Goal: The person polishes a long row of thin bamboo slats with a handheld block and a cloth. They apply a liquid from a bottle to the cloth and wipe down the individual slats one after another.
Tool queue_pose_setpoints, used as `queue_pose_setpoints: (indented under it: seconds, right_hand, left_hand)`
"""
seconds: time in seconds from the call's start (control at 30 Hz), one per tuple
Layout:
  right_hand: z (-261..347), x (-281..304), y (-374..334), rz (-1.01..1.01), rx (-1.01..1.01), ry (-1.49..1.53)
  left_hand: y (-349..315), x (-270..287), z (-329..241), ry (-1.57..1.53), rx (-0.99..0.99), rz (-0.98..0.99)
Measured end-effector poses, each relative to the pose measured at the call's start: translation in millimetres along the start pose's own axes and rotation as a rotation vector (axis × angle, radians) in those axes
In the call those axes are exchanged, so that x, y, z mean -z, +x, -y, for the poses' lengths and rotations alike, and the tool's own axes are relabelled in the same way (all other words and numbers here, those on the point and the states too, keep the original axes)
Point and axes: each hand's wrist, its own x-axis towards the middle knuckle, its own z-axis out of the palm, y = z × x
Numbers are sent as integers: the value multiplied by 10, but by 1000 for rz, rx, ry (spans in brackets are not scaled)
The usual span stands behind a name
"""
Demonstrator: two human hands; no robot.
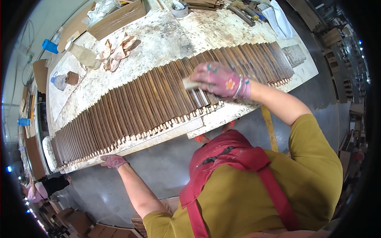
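Here, at the right half of the row, a pale pad (191,83) is grasped in the gloved right hand (217,79), blurred a little, and the dark brown strips (143,97) are met right under it; whether they are being touched or just cleared by the pad cannot be told. Down at the near edge of the table (162,37), the left hand (113,161), gloved too, is placed beside the pale strip ends, fingers toward the edge; whether anything is gripped there cannot be told. The strips are laid side by side in one long, slightly curved row across the table, flanked by a white block (49,154) at the left end and a grey block (294,55) at the right. Beyond the row, a stained rag (118,52) is seen crumpled near a cloudy bottle (83,55), with a long box (117,20) set behind. A tape roll (179,9) is seen at the far side, and a white cloth (278,20) is draped at the far right.
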Motion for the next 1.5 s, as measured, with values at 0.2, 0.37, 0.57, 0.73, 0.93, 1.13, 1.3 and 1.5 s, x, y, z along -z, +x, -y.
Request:
queue_pose_setpoints:
  seconds: [0.2,0.37,0.57,0.73,0.93,1.13,1.3,1.5]
  right_hand:
    - [-178,-110,-52,181,-164,-19]
    - [-344,-6,88,218,-240,-78]
    - [-1081,1,351,-38,-140,165]
    - [-1275,-199,558,156,22,125]
    - [-1028,109,206,439,212,196]
    - [-1262,6,639,249,-53,257]
    - [-1032,70,402,461,93,150]
    - [-1023,403,412,548,39,295]
  left_hand:
    - [-35,76,3,-22,0,83]
    - [66,388,312,54,-448,149]
    - [-1752,894,-145,-103,-975,387]
    - [-3381,625,-733,175,-1700,817]
    - [-3737,169,-572,389,-1789,694]
    - [-3766,202,-657,350,-1774,738]
    - [-3755,232,-634,381,-1734,768]
    - [-3764,225,-643,351,-1729,797]
